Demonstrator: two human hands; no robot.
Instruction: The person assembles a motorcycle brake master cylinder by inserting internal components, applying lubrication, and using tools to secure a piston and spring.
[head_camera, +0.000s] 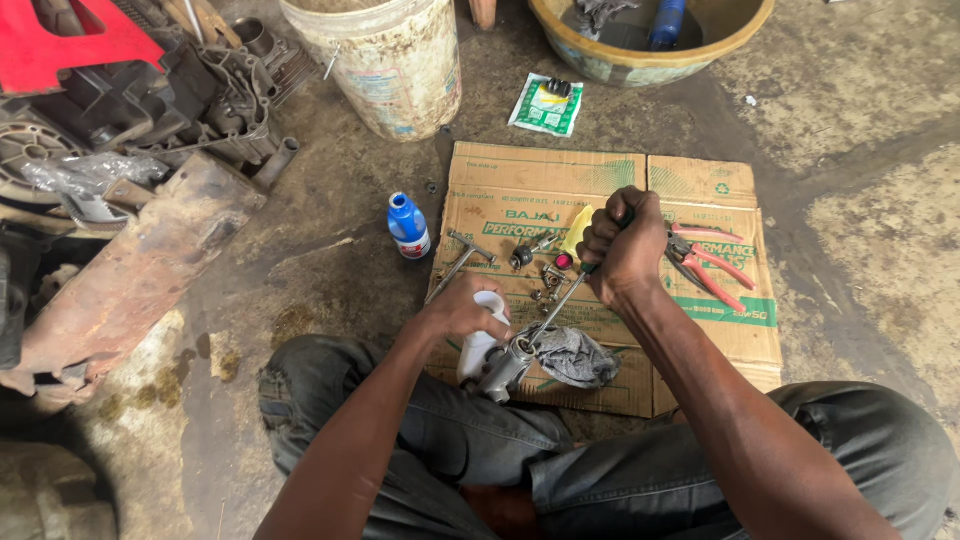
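**Both fists busy over the cardboard**

Clamped tight around a screwdriver (572, 290), my right hand (622, 245) points its shaft down into the top of a small metal part (507, 366). My left hand (462, 310) is closed over that part and a white bottle (480, 340) just beside it, near my knees. A grey rag (572, 356) lies touching the part. All of it sits on flattened cardboard (600, 180), with red pliers (710, 262) right of my fist, loose bolts (548, 275) between my hands, and a blue-capped bottle (408, 225) off the left edge.
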